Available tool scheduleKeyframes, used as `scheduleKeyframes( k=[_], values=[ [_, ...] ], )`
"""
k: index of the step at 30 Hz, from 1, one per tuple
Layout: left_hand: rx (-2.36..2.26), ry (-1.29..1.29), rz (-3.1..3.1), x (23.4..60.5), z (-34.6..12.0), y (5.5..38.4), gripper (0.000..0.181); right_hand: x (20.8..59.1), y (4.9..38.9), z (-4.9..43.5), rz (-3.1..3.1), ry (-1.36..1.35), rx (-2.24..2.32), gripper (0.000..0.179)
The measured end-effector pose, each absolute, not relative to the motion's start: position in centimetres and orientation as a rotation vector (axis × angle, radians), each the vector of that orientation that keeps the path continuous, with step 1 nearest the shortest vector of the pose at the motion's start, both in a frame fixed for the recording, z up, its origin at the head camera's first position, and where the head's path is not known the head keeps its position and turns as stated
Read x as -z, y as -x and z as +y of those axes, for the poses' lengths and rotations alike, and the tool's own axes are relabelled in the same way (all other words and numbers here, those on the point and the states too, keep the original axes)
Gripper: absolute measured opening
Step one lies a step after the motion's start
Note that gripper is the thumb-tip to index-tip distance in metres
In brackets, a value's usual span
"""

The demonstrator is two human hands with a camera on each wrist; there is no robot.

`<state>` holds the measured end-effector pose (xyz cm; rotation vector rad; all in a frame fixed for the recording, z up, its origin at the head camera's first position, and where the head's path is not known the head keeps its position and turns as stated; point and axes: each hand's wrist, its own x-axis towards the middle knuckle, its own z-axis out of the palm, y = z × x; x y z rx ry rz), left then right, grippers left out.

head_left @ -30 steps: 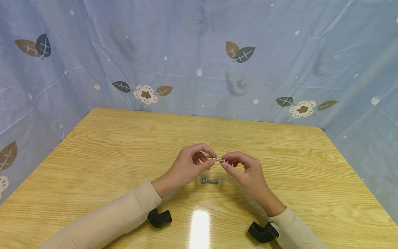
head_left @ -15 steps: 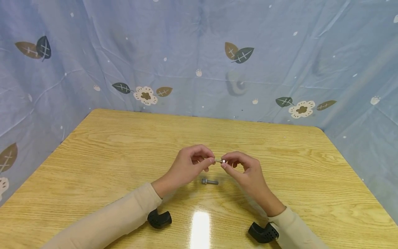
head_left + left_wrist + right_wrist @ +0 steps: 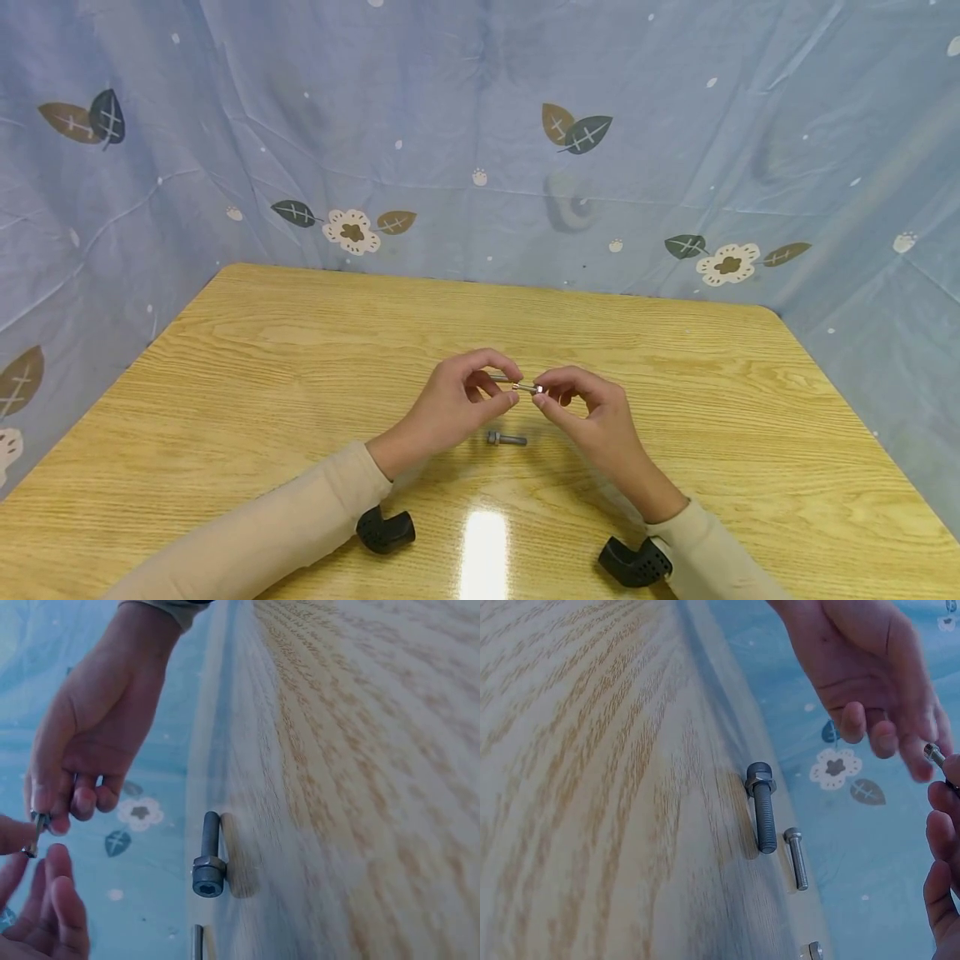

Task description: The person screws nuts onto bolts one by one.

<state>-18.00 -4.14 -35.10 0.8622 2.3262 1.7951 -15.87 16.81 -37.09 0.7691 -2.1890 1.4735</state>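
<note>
A small silver bolt [image 3: 527, 388] is held level above the table between both hands. At its head end, the thumb and forefinger of my left hand [image 3: 453, 400] curl about the bolt head, which shows between the tips. My right hand [image 3: 596, 408] pinches a small nut [image 3: 540, 389] at the other end, partly covered by its fingertips. In the left wrist view the bolt head [image 3: 30, 851] sits by the left fingers. Below the hands lies a larger dark bolt [image 3: 507, 438] with a nut near its head.
Behind the left hand a thin silver bolt [image 3: 796, 859] lies on the table, partly hidden in the head view. Another nut [image 3: 814, 950] shows at the right wrist view's lower edge. A patterned blue curtain [image 3: 480, 125] borders the wooden table [image 3: 300, 333].
The left thumb and forefinger close over the bolt head half a second ago and now stand wider, showing the head and the bolt behind. The right hand keeps its pinch almost unmoved.
</note>
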Motion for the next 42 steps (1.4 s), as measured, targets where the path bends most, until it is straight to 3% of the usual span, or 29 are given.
scheduleKeyframes(
  k=[8, 24, 34, 42],
  values=[
    [-1.812, -0.775, 2.256, 35.04, -4.10, 18.07, 0.014, 37.01, 15.89, 16.77, -2.172, -0.781, -1.473, 0.023],
    [-1.819, -0.846, 2.320, 35.16, -4.22, 18.22, 0.009, 37.17, 16.06, 16.82, -2.173, -0.803, -1.554, 0.019],
    [-1.824, -0.818, 2.239, 35.30, -4.10, 18.32, 0.016, 36.94, 15.89, 16.63, -2.157, -0.786, -1.594, 0.019],
    [-1.823, -0.817, 2.274, 35.27, -4.11, 18.25, 0.008, 37.03, 15.98, 16.62, -2.151, -0.781, -1.621, 0.018]
  ],
)
